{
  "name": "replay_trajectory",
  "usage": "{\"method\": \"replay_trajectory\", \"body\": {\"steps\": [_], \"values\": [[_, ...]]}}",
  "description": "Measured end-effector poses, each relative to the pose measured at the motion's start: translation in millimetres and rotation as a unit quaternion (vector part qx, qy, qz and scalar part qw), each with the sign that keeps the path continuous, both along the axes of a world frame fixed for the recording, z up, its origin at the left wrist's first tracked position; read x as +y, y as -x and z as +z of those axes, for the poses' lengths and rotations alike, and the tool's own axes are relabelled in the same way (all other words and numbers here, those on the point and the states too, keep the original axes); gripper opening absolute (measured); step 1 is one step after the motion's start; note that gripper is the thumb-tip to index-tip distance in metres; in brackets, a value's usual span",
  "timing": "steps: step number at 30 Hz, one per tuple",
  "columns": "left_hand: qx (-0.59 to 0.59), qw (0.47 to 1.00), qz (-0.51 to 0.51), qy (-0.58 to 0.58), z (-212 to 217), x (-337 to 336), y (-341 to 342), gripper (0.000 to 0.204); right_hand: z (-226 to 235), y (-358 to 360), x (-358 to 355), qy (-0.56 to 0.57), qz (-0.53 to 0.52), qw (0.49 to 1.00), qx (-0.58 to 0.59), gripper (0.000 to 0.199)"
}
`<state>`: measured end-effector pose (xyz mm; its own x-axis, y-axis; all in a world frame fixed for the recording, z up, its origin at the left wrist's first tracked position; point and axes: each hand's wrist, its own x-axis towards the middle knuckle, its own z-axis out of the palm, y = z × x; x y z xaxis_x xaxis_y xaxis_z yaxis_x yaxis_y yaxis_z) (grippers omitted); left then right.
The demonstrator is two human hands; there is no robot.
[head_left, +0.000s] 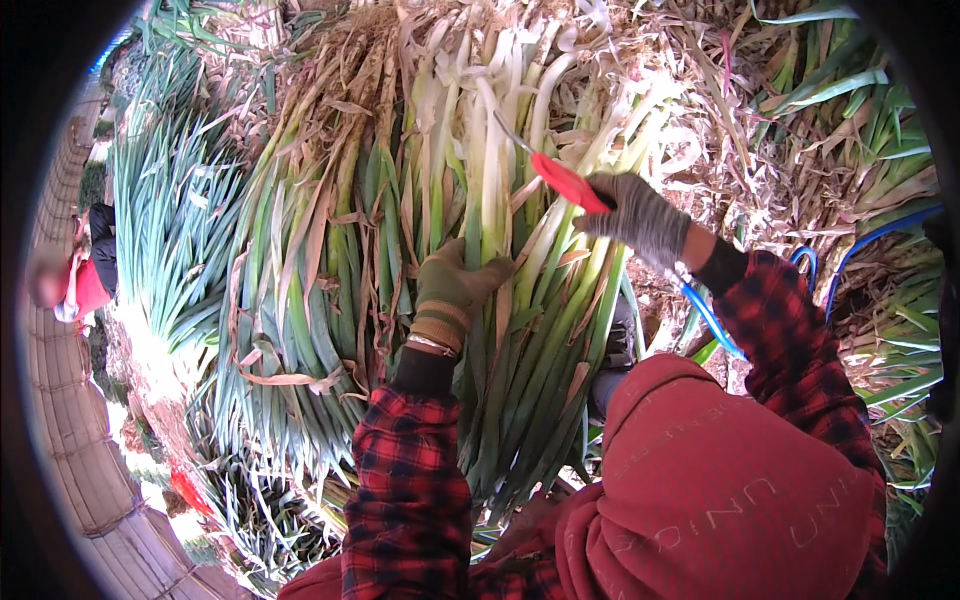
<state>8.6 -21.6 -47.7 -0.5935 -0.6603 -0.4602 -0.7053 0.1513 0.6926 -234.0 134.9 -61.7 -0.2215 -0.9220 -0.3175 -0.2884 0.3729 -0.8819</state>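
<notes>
Landmark: large heap of long green-and-white leek stalks [400, 230], lying lengthwise.

Left hand [452, 290], olive glove, clenched around a bunch of stalks at mid-heap. Right hand [640, 215], grey knitted glove, closed on the red handle of a knife [562, 180], just right of the left hand, above the white shafts. Blade thin, partly lost against stalks; likely touching them. Dry brown husk litter [760, 150] lies right of heap.

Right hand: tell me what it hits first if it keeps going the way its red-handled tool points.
The right hand points its red-handled tool up-left; it would probably meet the white scallion stalks first, though depth is unclear.
</notes>
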Motion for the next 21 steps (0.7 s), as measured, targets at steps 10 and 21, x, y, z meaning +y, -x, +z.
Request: {"method": "replay_trajectory", "body": {"steps": [10,21], "values": [[0.046,0.998,0.016,-0.026,-1.4,5.2,-0.2,0.036,-37.7,65.2,-112.6,0.032,-0.012,0.992,0.118,0.046],[-0.054,0.97,-0.028,0.235,12.8,8.2,-14.1,0.065,-7.5,34.8,-55.7,0.051,-0.032,0.998,-0.001,0.056]]}}
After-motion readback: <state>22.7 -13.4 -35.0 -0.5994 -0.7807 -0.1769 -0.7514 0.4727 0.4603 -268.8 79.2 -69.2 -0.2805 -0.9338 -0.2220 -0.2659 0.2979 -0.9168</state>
